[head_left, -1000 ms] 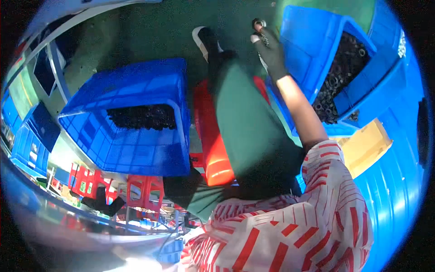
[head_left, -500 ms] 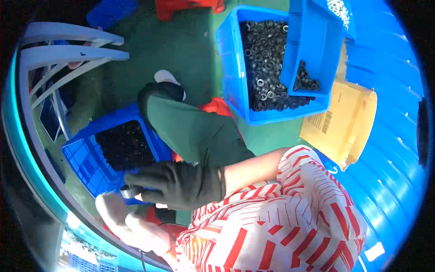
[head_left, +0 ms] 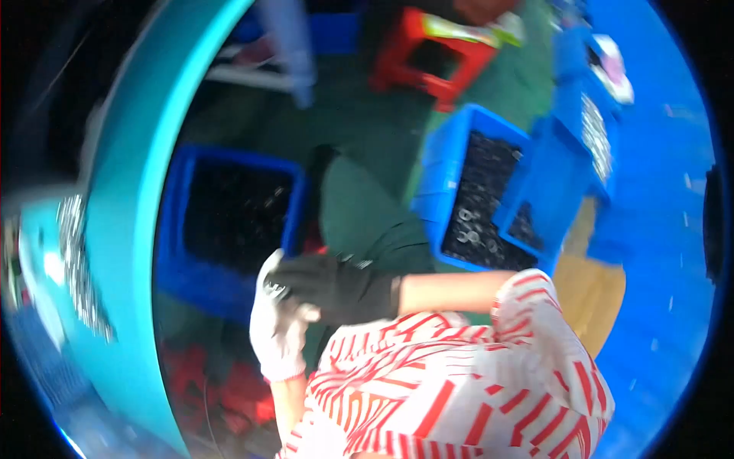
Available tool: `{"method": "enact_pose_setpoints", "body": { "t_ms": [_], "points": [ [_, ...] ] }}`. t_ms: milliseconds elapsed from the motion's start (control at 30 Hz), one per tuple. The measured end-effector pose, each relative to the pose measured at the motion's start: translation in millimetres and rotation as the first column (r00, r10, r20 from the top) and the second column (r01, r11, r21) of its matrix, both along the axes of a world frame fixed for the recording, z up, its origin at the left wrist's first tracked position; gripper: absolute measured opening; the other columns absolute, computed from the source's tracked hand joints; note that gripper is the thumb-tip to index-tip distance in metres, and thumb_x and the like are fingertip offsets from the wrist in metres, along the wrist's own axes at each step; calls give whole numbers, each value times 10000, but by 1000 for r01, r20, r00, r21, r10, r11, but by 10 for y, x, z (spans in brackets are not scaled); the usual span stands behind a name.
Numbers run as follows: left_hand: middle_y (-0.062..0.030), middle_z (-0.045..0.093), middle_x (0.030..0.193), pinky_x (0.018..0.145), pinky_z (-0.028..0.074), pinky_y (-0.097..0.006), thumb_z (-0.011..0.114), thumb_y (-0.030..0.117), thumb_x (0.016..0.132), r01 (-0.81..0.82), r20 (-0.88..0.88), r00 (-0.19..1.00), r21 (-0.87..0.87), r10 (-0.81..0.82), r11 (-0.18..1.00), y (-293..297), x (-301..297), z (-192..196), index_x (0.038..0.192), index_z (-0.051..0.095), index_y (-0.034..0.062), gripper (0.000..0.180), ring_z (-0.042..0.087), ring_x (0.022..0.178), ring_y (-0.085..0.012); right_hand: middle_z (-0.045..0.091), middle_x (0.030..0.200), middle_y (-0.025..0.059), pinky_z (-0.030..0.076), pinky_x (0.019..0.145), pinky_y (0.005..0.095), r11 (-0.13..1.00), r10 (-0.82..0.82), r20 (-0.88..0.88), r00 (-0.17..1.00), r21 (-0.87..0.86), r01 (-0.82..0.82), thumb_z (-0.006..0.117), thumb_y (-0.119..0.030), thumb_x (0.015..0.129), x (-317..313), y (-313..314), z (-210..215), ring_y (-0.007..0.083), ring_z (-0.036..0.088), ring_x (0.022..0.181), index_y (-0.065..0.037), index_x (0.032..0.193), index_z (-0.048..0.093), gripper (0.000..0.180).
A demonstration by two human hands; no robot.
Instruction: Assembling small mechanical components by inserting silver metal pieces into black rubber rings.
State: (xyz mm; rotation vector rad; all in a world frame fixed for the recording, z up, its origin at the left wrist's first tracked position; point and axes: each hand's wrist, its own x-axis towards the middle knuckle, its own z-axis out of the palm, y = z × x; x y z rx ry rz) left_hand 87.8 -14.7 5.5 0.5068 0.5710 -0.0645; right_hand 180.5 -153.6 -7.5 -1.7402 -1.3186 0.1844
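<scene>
In front of my body both gloved hands come together. My left hand (head_left: 277, 340), in a white glove, closes round a small black ring-shaped part (head_left: 277, 290), of which a glossy edge shows. From the right my right hand (head_left: 325, 287), in a black glove, grips the same part, its fingertips partly covered and smeared by motion. Beyond my hands a blue crate (head_left: 243, 158) stands on the floor to the left, filled with dark parts. To the right is another blue crate (head_left: 440, 164) of black rings, with a smaller blue bin (head_left: 562, 180) tilted on it.
A teal table edge (head_left: 145, 245) curves along my left, with shiny metal pieces (head_left: 76, 268) on its top. A red stool (head_left: 394, 57) stands far ahead. On the right are a cardboard box (head_left: 596, 294) and bright small parts (head_left: 595, 134) in a blue container.
My view has swung left, so the table edge fills more of it. My hands, apart before with the black part in the right one, now meet around it.
</scene>
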Motion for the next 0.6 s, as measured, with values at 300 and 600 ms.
{"method": "enact_pose_setpoints", "body": {
  "t_ms": [300, 600],
  "points": [
    [-144, 507, 1119, 850, 509, -376, 498, 255, 962, -274, 34, 952, -351, 305, 895, -9, -265, -47, 1342, 365, 7, 472, 572, 897, -277, 440, 1341, 183, 404, 980, 414, 975, 39, -294, 955, -196, -100, 708, -157, 766, 59, 106, -48, 337, 475, 1203, -44, 1248, 514, 532],
    [-163, 491, 1221, 836, 501, -338, 441, 244, 981, -293, 158, 906, -434, 392, 852, 10, -579, -372, 1346, 358, -20, 459, 563, 964, -242, 473, 1283, 174, 382, 973, 423, 935, 160, -191, 968, -286, -210, 726, -235, 737, -40, 428, -46, 344, 471, 1160, -63, 1165, 544, 496]
  ]
}}
